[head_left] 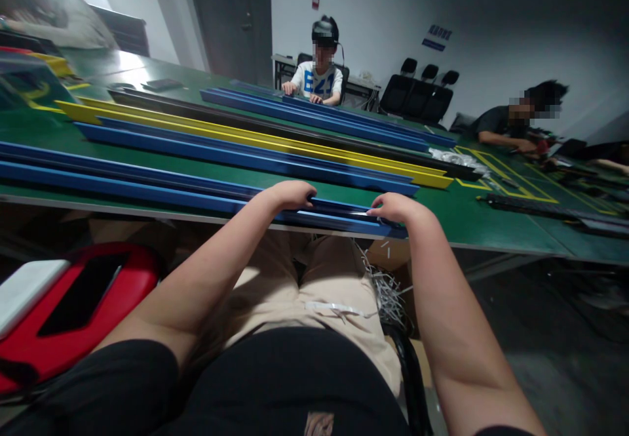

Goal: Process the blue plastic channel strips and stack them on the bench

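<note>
Two hands over the nearest blue channel, work apparently unfinished

The near blue channel (122, 190) lies along the front edge of the desk (466, 219), and both hands are toward its right end. The left hand (295, 195) is half curled over it, with a small gap at the thumb; whether it grips anything, I cannot tell. The right hand (393, 206) has its fingertips drawn close together beside a pale sliver (361, 213) in the channel; a firm pinch cannot be confirmed.

Loose white strips (390, 295) below the desk suggest some peeling or trimming is done. What remains seems to be this channel's right end, at least. Beyond it lie another blue channel (196, 151) and a yellow channel (427, 177); nothing shows whether those are finished or waiting.
</note>
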